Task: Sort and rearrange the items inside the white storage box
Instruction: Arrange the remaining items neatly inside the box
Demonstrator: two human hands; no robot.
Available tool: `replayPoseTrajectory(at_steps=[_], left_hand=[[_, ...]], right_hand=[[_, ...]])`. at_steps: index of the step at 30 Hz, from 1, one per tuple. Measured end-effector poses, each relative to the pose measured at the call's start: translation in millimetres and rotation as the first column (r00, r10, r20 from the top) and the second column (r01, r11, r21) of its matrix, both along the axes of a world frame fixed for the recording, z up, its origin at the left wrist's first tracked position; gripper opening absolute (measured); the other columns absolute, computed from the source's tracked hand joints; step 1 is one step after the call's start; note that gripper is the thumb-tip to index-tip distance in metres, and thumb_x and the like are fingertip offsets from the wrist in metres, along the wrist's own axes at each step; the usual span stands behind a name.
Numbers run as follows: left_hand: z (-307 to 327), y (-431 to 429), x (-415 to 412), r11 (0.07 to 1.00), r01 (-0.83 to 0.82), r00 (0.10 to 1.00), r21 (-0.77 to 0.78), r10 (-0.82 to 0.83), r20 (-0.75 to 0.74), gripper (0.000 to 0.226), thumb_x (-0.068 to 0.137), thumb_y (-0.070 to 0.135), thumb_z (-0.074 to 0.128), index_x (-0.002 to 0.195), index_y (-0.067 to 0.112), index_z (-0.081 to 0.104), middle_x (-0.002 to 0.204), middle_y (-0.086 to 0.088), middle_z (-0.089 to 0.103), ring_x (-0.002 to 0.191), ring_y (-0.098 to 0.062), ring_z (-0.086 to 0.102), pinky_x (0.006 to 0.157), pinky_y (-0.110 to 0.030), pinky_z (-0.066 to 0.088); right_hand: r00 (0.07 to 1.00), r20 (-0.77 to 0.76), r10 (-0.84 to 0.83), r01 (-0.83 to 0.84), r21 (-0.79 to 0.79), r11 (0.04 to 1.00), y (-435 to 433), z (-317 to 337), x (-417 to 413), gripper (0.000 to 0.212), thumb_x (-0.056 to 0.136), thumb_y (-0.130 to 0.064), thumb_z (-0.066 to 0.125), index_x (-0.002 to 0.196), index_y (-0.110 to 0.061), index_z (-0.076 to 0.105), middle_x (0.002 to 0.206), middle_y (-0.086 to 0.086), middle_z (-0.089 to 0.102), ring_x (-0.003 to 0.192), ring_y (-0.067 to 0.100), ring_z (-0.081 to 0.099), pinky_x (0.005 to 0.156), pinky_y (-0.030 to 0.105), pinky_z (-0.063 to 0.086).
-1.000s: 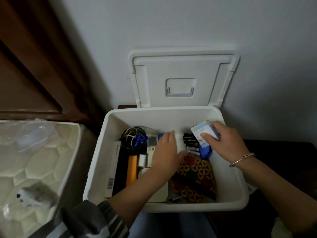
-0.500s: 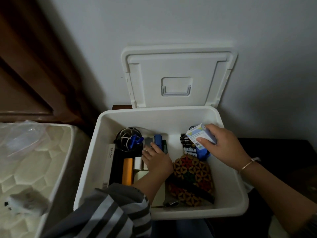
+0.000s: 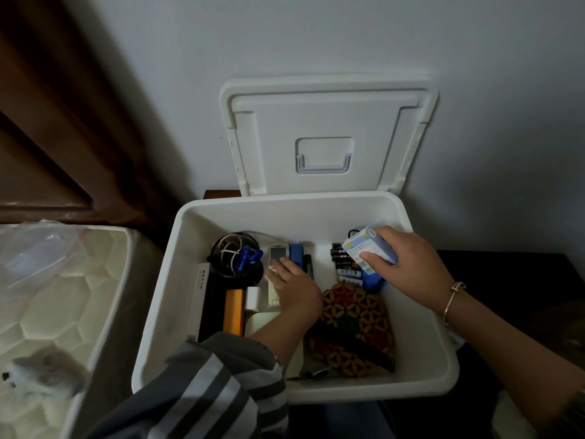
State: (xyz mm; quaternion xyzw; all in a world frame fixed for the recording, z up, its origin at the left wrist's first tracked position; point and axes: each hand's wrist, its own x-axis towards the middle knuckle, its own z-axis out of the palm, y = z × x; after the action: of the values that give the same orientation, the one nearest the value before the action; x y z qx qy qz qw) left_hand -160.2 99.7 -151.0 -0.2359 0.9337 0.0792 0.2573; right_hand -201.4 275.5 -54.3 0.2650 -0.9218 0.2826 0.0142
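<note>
The white storage box (image 3: 421,362) stands open in front of me. Inside, my left hand (image 3: 296,291) lies on a white remote control (image 3: 278,255) in the middle, fingers bent over its lower part. My right hand (image 3: 408,261) grips a small pale blue and white carton (image 3: 364,247) above a row of batteries (image 3: 345,267) and a blue object (image 3: 373,282) at the back right. A patterned pouch (image 3: 354,324) lies at the front right. A black wire holder (image 3: 235,256) with a cable and blue clip sits at the back left.
The box lid (image 3: 326,134) leans upright against the grey wall. An orange bar (image 3: 234,312), a small white block (image 3: 253,299) and a long white carton (image 3: 201,299) line the box's left side. A cream mattress (image 3: 57,305) lies to the left.
My left hand has drawn back from the box's middle onto the remote control. My right hand still holds the carton in about the same place.
</note>
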Motion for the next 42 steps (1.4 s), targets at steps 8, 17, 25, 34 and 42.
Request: replayPoseTrajectory(at_steps=[8, 17, 25, 34, 42], left_hand=[[61.0, -15.0, 25.6, 0.976, 0.174, 0.97, 0.133, -0.147, -0.191, 0.043, 0.103, 0.035, 0.036, 0.135, 0.006, 0.041, 0.133, -0.018, 0.052, 0.12, -0.029, 0.053, 0.096, -0.037, 0.046], [85.4, -106.7, 64.2, 0.988, 0.039, 0.922, -0.147, -0.093, -0.377, 0.028, 0.094, 0.023, 0.056, 0.121, 0.016, 0.052, 0.12, -0.003, 0.052, 0.099, -0.018, 0.055, 0.077, -0.03, 0.053], [70.0, -100.7, 52.7, 0.938, 0.177, 0.944, -0.298, -0.248, -0.217, 0.022, 0.092, 0.004, 0.054, 0.11, 0.011, 0.064, 0.107, -0.007, 0.06, 0.096, -0.021, 0.057, 0.076, -0.029, 0.047], [64.9, -101.0, 48.5, 0.951, 0.182, 0.928, -0.251, -0.25, -0.275, 0.024, 0.091, 0.002, 0.054, 0.113, 0.009, 0.063, 0.112, -0.01, 0.058, 0.103, -0.023, 0.054, 0.082, -0.03, 0.049], [61.8, -110.2, 51.3, 0.967, 0.183, 0.893, -0.175, -0.238, -0.383, 0.024, 0.091, 0.002, 0.054, 0.112, 0.012, 0.061, 0.111, -0.007, 0.058, 0.098, -0.02, 0.055, 0.078, -0.028, 0.047]], right_hand=[[1.0, -0.01, -0.02, 0.02, 0.002, 1.0, -0.9, 3.6, 1.7, 0.026, 0.084, -0.033, 0.065, 0.101, -0.014, 0.058, 0.07, -0.003, 0.056, 0.063, 0.015, 0.051, 0.057, 0.025, 0.032], [1.0, -0.013, -0.007, 0.007, -0.002, 1.0, -1.1, 5.5, 2.6, 0.027, 0.084, -0.033, 0.065, 0.098, -0.011, 0.058, 0.075, 0.007, 0.065, 0.066, 0.023, 0.06, 0.057, 0.035, 0.047], [0.999, -0.022, -0.024, 0.026, 0.09, 0.996, -4.1, 5.4, 3.6, 0.032, 0.084, -0.033, 0.065, 0.109, -0.013, 0.059, 0.081, 0.008, 0.066, 0.075, 0.026, 0.061, 0.06, 0.029, 0.043], [0.999, -0.043, -0.032, 0.037, 0.125, 0.992, -4.9, 5.3, 2.6, 0.035, 0.084, -0.033, 0.065, 0.114, -0.014, 0.059, 0.083, 0.006, 0.067, 0.075, 0.025, 0.061, 0.06, 0.025, 0.036], [0.999, -0.037, -0.036, 0.041, 0.139, 0.989, -5.4, 6.8, 2.8, 0.033, 0.085, -0.034, 0.064, 0.112, -0.016, 0.06, 0.082, 0.005, 0.067, 0.073, 0.024, 0.061, 0.059, 0.027, 0.041]])
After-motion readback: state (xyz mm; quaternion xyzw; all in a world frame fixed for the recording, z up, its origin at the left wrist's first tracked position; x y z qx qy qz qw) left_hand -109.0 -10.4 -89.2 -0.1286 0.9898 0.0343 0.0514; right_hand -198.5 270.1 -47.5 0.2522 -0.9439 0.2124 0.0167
